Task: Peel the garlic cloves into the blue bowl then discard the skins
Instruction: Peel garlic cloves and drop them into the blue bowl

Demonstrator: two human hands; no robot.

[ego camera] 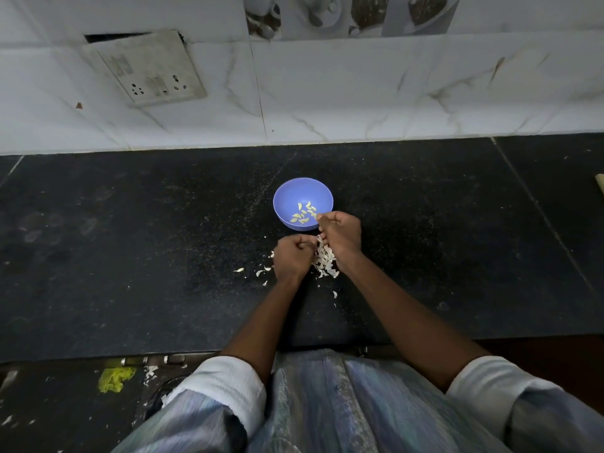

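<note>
The blue bowl [303, 204] stood mid-counter [130, 240], nearer the back edge by the wall, holding several peeled cloves [304, 213]. Just in front of it, toward the front edge, lay a heap of skins [325, 261], with stray flakes scattered to its left. The left hand [292, 256] was curled beside the heap; whether it held anything could not be told. The right hand [341, 235] was curled, fingers touching the skins.

The bowl [303, 194] sits mid-counter [130, 256] with peeled cloves [304, 214] inside, both hands [292, 256] just in front of it, and the skins [324, 259] piled between them.
</note>
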